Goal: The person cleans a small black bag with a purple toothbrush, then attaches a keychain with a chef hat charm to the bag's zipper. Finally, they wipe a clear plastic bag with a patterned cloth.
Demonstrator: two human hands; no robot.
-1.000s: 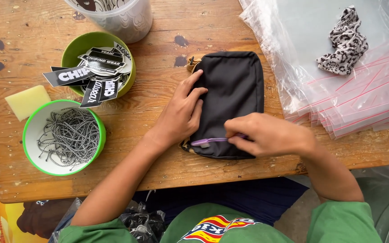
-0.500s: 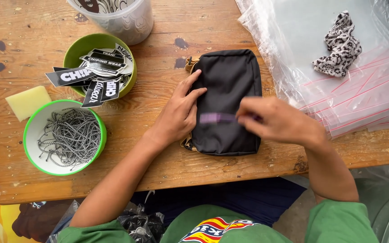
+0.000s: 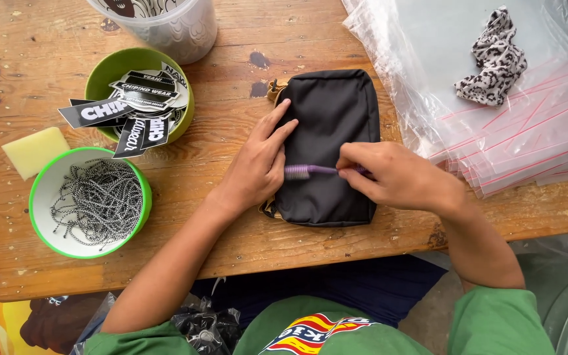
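black pouch [image 3: 333,125], purple toothbrush [image 3: 310,171], green bowls [image 3: 100,79], leopard-print cloth [image 3: 494,59]

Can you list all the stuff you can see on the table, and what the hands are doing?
pouch: one, black, flat at the table's middle
toothbrush: one, purple, lying across the pouch
bowl of tags: one, dark green, upper left, filled with black and white tags
bowl of cords: one, bright green rim, lower left, filled with grey cords
sponge: one, pale yellow, far left
tub: one, clear plastic, top edge
zip bags: a stack, clear with red strips, right
cloth: one, spotted grey, on the bags
table: one, brown wood
left hand: presses the pouch
right hand: grips the toothbrush
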